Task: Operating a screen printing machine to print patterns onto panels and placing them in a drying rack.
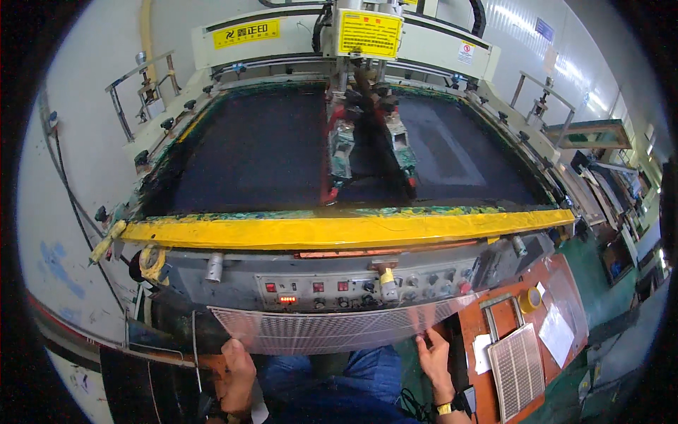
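Between my two hands hangs a thin, see-through sheet [318,332] printed with a fine pale grid pattern, in front of the machine's control panel. My left hand [239,371] pinches its near left corner, fingers closed. At the sheet's right side my right hand [433,357] grips the edge with thumb and fingers. Just beyond stands a screen printing machine, its wide frame [346,230] edged in yellow along the front. Dark ink covers the screen mesh [247,152], and the squeegee assembly [367,141] sits across its middle.
To my right, an orange-brown table [466,326] carries a patterned panel [518,371], a yellow tape roll [530,300] and white paper [556,336]. The control panel [332,286] with knobs and red switches faces me. Frames [600,191] lean along the right wall.
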The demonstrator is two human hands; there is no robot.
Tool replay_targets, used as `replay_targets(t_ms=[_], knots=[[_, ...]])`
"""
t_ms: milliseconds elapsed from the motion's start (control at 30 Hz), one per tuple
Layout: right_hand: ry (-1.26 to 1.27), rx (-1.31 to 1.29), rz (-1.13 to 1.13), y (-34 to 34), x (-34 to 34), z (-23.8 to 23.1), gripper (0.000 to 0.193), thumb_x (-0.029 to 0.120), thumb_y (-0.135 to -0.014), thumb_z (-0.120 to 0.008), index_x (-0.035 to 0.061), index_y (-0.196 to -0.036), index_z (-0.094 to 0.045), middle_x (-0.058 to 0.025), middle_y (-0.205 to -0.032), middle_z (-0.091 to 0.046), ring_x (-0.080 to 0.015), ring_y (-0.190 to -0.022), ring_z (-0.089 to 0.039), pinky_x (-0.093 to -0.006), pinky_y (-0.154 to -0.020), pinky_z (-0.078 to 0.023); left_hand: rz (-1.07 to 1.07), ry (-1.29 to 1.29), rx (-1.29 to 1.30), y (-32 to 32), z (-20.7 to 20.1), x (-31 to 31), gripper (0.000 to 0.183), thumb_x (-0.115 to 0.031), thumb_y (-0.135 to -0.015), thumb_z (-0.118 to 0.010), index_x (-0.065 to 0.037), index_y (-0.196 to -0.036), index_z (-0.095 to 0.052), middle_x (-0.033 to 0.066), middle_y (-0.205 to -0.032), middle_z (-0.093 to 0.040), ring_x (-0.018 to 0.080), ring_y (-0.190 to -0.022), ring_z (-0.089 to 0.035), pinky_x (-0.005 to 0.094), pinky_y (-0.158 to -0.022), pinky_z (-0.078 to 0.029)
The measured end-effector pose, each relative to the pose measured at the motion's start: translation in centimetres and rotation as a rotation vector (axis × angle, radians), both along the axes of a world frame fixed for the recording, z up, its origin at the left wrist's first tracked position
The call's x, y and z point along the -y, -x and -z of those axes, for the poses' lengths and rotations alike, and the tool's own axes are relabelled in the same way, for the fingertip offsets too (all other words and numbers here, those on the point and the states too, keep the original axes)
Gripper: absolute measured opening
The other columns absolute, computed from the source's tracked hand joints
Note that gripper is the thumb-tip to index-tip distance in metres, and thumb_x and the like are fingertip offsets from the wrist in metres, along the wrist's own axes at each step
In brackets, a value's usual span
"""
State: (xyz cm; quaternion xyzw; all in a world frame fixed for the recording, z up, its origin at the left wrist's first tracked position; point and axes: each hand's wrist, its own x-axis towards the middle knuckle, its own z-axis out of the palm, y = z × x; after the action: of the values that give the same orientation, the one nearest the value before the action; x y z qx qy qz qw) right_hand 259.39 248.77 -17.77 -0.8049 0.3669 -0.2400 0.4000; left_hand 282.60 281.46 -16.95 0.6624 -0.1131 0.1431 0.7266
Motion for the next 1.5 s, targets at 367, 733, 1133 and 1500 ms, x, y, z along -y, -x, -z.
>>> replay_targets(t_ms=[367,733,1133,1500], knots=[[0.098,-0.071,-0.016,1.1,0.1,-0.7,0.026,0.019,-0.082,-0.060,-0.0008,-0.097,-0.061,-0.0215,-0.090,-0.063,-0.0374,-0.083,-0.061,-0.0414,-0.071,-0.049,0.052,-0.691,-0.166,-1.2,5.5,-4.5,0.040,-0.030,-0.098,-0.034,0.002,-0.112,-0.053,0.0140,-0.114,-0.053,0.0267,-0.102,-0.050,0.0395,-0.087,-0.040],[0.197,0.081,-0.013,1.5,0.4,0.3,0.035,0.017,-0.084,-0.058,-0.0032,-0.112,-0.055,-0.0231,-0.093,-0.060,-0.0388,-0.082,-0.060,-0.0417,-0.070,-0.048,0.212,-0.175,-0.061,-1.0,0.1,-0.5,0.058,-0.044,-0.099,-0.032,0.006,-0.110,-0.058,0.0157,-0.103,-0.062,0.0270,-0.087,-0.055,0.0387,-0.078,-0.043],[0.150,0.061,0.030,1.7,0.5,0.3,0.034,0.016,-0.084,-0.059,-0.0019,-0.113,-0.055,-0.0208,-0.095,-0.062,-0.0352,-0.079,-0.061,-0.0383,-0.067,-0.049,0.309,-0.058,-0.123,-1.4,-0.1,0.2,0.061,-0.046,-0.098,-0.033,0.009,-0.116,-0.053,0.0203,-0.114,-0.056,0.0315,-0.102,-0.053,0.0439,-0.091,-0.041],[-0.001,0.104,0.116,2.3,0.4,-1.1,0.038,0.013,-0.084,-0.059,-0.0007,-0.119,-0.053,-0.0200,-0.097,-0.066,-0.0314,-0.089,-0.066,-0.0375,-0.076,-0.052,0.188,-0.250,-0.071,-2.0,0.7,0.4,0.071,-0.051,-0.097,-0.029,0.013,-0.118,-0.052,0.0238,-0.119,-0.056,0.0354,-0.104,-0.054,0.0453,-0.093,-0.042]])
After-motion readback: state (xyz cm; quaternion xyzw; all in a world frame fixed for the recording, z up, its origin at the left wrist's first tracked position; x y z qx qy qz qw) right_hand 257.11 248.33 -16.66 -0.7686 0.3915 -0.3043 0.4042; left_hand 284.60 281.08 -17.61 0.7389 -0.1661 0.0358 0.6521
